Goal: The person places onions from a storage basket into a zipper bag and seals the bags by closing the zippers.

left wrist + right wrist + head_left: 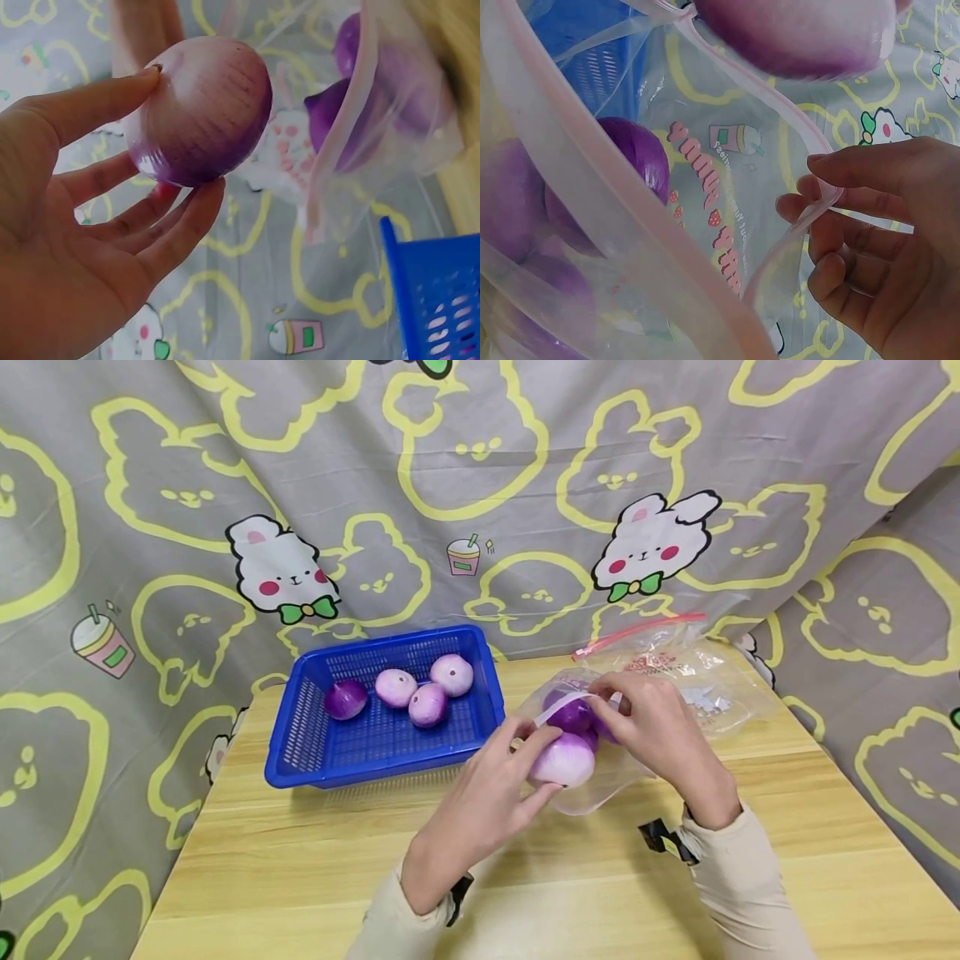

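A purple-and-white onion [202,112] is pinched between the thumb and fingers of my left hand [487,789], at the mouth of a clear zip bag [780,105]. My right hand [656,722] pinches the bag's rim between thumb and fingers, as the right wrist view shows. Inside the bag lie several purple onions [634,161], partly blurred by the plastic. The held onion, paler on one face, appears in the right wrist view just above the bag's open rim. Pink lettering is printed on the bag's side.
A blue plastic basket [300,768] at the back left holds several onions [427,704]. Behind my right hand lies another clear bag [720,685] with a red zip strip. A patterned curtain [480,468] hangs behind the wooden table [600,893].
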Available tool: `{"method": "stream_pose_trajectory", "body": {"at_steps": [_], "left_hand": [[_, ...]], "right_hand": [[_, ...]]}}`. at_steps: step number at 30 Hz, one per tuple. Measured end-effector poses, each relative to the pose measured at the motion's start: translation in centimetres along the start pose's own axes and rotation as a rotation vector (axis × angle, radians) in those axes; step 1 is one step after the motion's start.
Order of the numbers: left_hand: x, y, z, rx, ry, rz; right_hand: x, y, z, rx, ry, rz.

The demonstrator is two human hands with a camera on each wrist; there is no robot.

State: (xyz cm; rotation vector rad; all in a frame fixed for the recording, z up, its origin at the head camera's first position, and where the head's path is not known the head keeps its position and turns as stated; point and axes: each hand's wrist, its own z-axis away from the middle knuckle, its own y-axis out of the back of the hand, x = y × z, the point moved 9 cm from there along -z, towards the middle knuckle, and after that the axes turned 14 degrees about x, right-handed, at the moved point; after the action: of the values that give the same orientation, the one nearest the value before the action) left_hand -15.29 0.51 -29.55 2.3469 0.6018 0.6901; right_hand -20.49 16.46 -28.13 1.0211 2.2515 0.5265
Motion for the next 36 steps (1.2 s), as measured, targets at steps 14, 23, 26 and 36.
{"method": "stream_pose_trajectory", "body": {"at_steps": [14,23,26,36], "left_hand": [[1.2,-5.8,1.3,-0.084,-0.125,-0.285],[0.9,-6.9,1.8,-0.074,-0.117,-0.412],[0.7,-7.0,2.0,-0.077,-0.103,-0.425],[0.9,-6.9,2.1,-0.080,-0.138,-0.449]], "right_hand": [[-0.1,-0.1,0.2,0.017,-0.001,-0.007],[-0.2,0.3,0.2,0.063,0.004,-0.019],[-0.1,0.3,0.1,0.072,0.006,-0.017],[0.2,0.4,0.2,0.077,-0.013,-0.023]]}}
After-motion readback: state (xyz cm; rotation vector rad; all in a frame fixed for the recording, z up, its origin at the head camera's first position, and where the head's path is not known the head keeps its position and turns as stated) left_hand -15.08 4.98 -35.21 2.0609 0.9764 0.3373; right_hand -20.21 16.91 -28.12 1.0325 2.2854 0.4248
